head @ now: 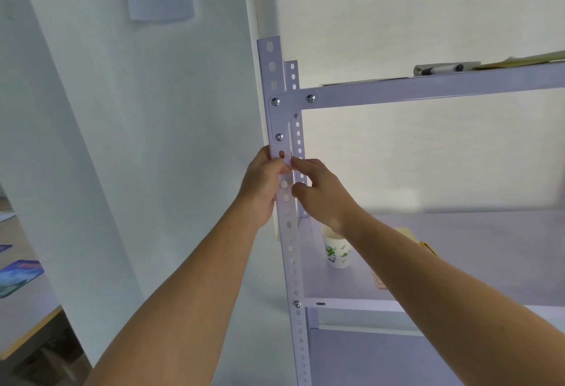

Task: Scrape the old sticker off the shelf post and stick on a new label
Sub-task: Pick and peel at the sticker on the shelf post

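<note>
Head view: left hand, right hand pinch label on upright shelf post.

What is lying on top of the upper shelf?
A marker and yellowish sheets lie on the upper shelf; anything farther back is hidden behind its front edge.

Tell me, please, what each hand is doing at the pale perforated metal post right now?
Left hand: grips the pale lilac perforated metal shelf post.
Right hand: touches the post; whether it holds anything cannot be told.
</note>
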